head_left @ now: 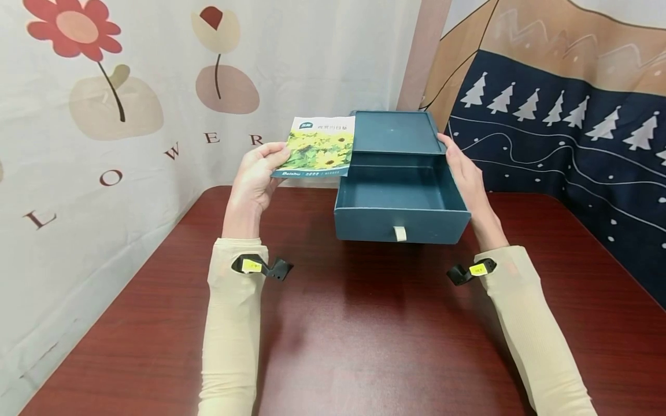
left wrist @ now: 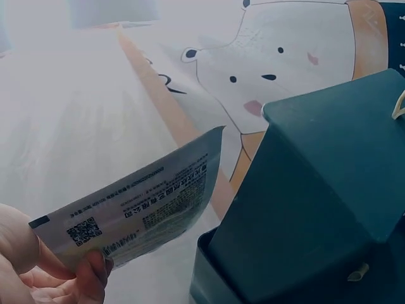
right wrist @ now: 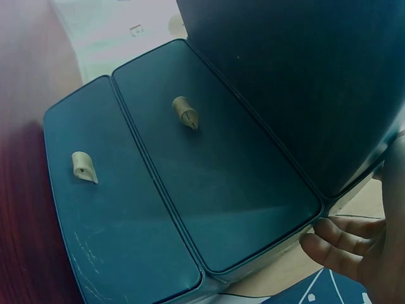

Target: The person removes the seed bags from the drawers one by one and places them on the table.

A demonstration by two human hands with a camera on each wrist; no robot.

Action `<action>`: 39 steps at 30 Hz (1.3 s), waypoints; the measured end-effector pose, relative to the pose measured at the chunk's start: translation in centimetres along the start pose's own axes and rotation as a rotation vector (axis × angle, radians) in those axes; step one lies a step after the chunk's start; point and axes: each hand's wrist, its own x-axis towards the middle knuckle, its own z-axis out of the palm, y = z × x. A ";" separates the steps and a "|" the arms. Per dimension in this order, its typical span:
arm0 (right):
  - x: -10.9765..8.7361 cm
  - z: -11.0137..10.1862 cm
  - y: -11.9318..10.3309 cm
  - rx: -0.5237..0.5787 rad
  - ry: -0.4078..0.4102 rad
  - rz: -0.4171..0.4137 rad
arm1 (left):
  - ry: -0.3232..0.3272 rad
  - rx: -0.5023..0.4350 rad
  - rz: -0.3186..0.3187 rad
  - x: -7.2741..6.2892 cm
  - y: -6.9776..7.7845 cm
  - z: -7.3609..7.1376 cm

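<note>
Head view: left of centre, left hand (head_left: 257,173) is pinching a packet (head_left: 319,147); right of centre, drawer (head_left: 364,225) is standing open, right hand (head_left: 470,179) is resting extended fingers against box (head_left: 392,133). Stowing is apparently pending, needing rightward transfer.

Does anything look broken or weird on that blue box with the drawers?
A little: the bottom drawer has pale scratch-like marks on its front, while the middle drawer shows none like them. The top drawer is pulled out, and I see nothing spilled.

“Beishu” on packet (head_left: 319,147) (“LOWER” on cloth (head_left: 317,58))
</note>
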 end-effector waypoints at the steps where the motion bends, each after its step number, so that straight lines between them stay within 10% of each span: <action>1: 0.0 0.0 0.0 0.002 0.000 0.001 | -0.001 0.004 -0.003 0.0 0.0 -0.1; 23: 0.0 0.0 -0.2 0.003 -0.001 0.005 | 0.111 0.162 -0.054 1.1 -1.2 -0.7; 39: -0.1 0.1 -0.1 -0.001 0.009 -0.002 | 0.070 0.121 -0.022 1.4 -1.6 -0.8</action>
